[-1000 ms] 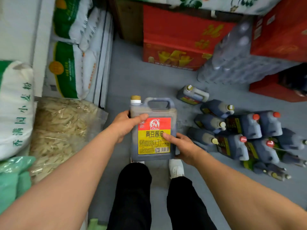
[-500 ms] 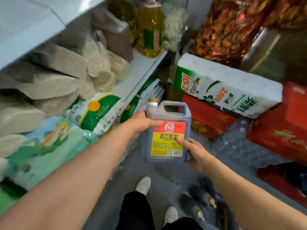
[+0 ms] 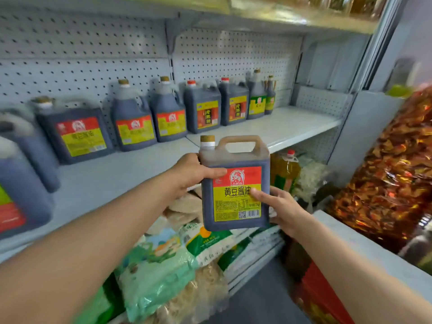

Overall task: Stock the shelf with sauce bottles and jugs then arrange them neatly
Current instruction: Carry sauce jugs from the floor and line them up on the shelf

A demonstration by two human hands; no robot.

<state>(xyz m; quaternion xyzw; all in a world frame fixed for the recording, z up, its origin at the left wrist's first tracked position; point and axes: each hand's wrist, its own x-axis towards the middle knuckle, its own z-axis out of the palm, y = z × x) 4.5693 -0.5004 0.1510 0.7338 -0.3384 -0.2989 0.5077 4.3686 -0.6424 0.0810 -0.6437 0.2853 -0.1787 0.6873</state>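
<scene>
I hold a dark soy sauce jug (image 3: 235,202) with a red and yellow label upright in front of the white shelf (image 3: 121,171). My left hand (image 3: 194,171) grips its upper left side, thumb across the label's top. My right hand (image 3: 278,206) holds its lower right edge, thumb on the label. Along the shelf's back stand several similar jugs: a wide one (image 3: 77,132), two rounder ones (image 3: 133,122) (image 3: 169,115), two with red caps (image 3: 202,108) (image 3: 233,104), and green-labelled bottles (image 3: 257,99). The shelf's front strip and right end are bare.
Below the shelf lie bags of rice and noodles (image 3: 163,260) and an oil bottle (image 3: 286,169). A large bag of dried red chillies (image 3: 385,171) stands at the right above a white ledge (image 3: 364,249). Another shelf (image 3: 280,17) runs overhead.
The view swung up from the floor to the sauce shelf. Both hands lifted the jug from knee height to shelf level, keeping the same grip.
</scene>
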